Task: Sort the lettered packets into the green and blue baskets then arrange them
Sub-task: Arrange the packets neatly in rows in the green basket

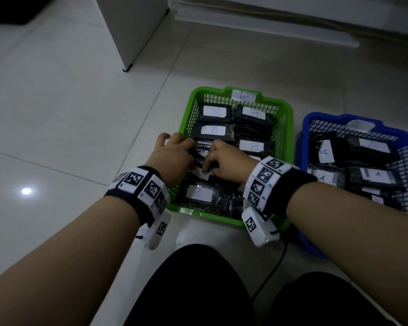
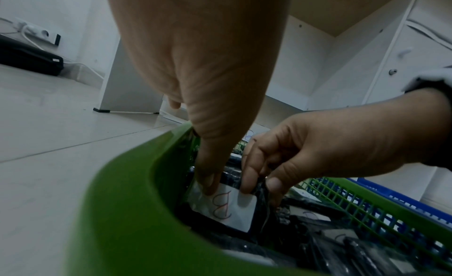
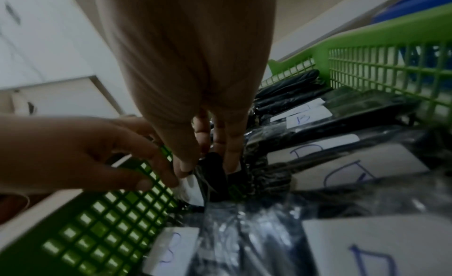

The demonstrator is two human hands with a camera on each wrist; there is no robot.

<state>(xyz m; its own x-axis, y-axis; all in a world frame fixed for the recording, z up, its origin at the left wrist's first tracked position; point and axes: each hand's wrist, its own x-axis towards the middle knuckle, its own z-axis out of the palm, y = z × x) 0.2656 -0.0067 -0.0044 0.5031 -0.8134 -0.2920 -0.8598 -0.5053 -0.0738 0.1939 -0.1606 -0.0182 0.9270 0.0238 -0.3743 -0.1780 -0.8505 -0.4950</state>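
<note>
The green basket (image 1: 207, 90) holds several black packets with white "B" labels (image 1: 214, 111). To its right, the blue basket (image 1: 325, 118) holds packets labelled "A" (image 1: 325, 151). Both hands reach into the left side of the green basket. My left hand (image 1: 174, 154) holds a B packet (image 2: 232, 208) standing on edge, its thumb on the label. My right hand (image 1: 224, 161) pinches the same packet's (image 3: 215, 179) other end between thumb and fingers. The packet's lower part is hidden among the others.
Both baskets sit on a pale tiled floor. A white cabinet panel (image 1: 127, 43) stands behind them to the left, and a white furniture base (image 1: 269, 27) runs along the back. My knees in black (image 1: 198, 290) and a black cable (image 1: 276, 267) are in front.
</note>
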